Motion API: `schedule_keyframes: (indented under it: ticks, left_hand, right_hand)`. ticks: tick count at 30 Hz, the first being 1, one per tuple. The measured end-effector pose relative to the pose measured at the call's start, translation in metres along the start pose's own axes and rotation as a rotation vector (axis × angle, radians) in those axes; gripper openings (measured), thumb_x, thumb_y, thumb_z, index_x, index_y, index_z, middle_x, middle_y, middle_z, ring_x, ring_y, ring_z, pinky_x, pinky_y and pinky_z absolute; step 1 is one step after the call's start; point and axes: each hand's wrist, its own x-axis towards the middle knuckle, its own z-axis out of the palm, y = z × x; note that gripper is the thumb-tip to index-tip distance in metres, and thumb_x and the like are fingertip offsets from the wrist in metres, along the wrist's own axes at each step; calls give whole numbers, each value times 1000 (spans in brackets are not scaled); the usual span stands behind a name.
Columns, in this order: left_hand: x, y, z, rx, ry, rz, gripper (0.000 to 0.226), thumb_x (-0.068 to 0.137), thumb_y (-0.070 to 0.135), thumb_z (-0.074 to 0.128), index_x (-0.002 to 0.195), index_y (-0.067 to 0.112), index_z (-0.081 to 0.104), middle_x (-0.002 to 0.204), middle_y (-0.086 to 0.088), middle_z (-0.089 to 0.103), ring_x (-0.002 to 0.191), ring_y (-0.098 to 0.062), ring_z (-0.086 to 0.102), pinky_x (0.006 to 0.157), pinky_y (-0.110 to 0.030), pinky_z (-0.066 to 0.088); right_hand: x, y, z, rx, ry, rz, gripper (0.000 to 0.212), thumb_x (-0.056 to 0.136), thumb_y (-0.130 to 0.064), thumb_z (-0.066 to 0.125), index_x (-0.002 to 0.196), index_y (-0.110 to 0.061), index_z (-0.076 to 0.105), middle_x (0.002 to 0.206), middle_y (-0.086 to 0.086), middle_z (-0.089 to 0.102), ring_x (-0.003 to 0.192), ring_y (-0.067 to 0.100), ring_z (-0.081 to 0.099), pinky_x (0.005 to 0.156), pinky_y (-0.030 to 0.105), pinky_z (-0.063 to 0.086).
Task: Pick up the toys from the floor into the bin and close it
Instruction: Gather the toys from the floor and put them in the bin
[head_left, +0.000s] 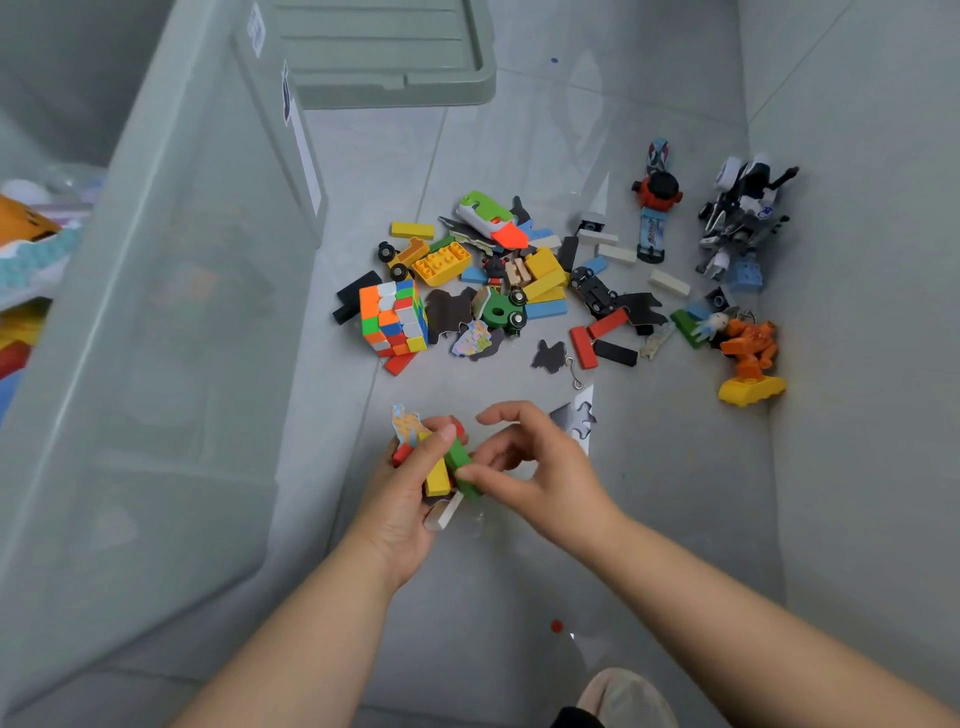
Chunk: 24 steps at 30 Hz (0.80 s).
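Observation:
My left hand (402, 499) is shut on a bundle of small toys: a yellow block (437, 477), a red piece, a white block and a paper cut-out (408, 423). My right hand (535, 467) pinches a green block (462, 467) with thumb and forefinger, right against that bundle. Beyond my hands a pile of toys lies on the grey floor: a colour cube (395, 317), a yellow brick (441, 262), a green toy car (501, 310) and several flat blocks. The translucent bin (171, 312) stands at the left, open, with some toys inside at its far left.
The bin's grey-green lid (384, 52) lies on the floor at the top. A black-and-white robot toy (743, 213), an orange figure on a yellow base (750, 358) and a red wrist toy (655, 200) sit by the wall at the right. My foot (623, 699) shows at the bottom edge.

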Motion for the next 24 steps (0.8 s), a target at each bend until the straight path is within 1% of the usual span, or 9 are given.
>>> schedule_keyframes:
  ticks: [3,6,8,11,14,16,18,21,24]
  left_hand:
    - [-1,2,-2,37,32,-6,22,65,21,68,87,18,65,81,0,68,73,-14,69,67,-36,58]
    - [-4,4,2,30,31,-7,31,63,15,75,92,15,64,84,-4,67,71,-14,71,67,-37,59]
    - [-5,4,6,32,38,2,28,64,22,67,91,15,64,87,-5,66,72,-14,70,71,-39,59]
    - [-7,6,11,40,50,9,22,67,22,67,89,17,66,89,-5,67,78,-18,70,82,-45,56]
    - [-12,10,22,29,111,58,8,80,13,65,86,18,65,86,-6,66,81,-21,65,91,-50,48]
    - [-18,18,35,3,144,151,12,75,13,71,83,19,65,81,-3,65,84,-23,61,85,-44,50]
    - [-26,31,55,-25,144,273,19,65,18,71,83,20,66,78,0,68,81,-20,61,71,-33,50]
    - [-52,62,88,8,153,438,29,63,24,67,91,27,65,78,4,69,71,-14,62,53,-25,46]
    - [-88,105,106,37,186,726,31,61,34,72,91,32,65,81,6,70,71,-11,64,59,-31,49]
  right_hand:
    - [14,21,-36,-70,140,49,30,77,-9,73,98,-21,56,90,3,65,76,10,59,77,20,45]
    - [22,59,-68,-703,126,178,48,80,-23,71,125,-19,54,123,4,51,113,22,46,97,30,38]
    - [20,77,-75,-802,81,186,53,83,-26,68,132,-19,49,126,6,47,118,25,40,102,30,35]
    - [18,84,-71,-817,116,156,46,84,-27,66,126,-14,53,118,8,50,113,25,44,99,28,37]
    - [18,61,-57,-475,286,211,32,81,-20,69,110,-14,57,105,4,51,100,19,52,83,15,40]
    - [14,21,-38,-71,341,165,21,84,-13,65,101,-17,52,96,-3,55,90,13,54,74,9,42]
    - [9,-27,-15,237,294,44,17,89,-8,57,100,-18,50,90,-15,62,91,4,59,76,10,45]
    - [6,-98,7,410,172,-123,27,90,0,40,107,-19,50,93,-24,67,94,-6,60,74,12,47]
    - [10,-161,22,436,24,-274,44,81,-7,33,106,-32,60,108,-15,67,103,3,60,80,25,50]
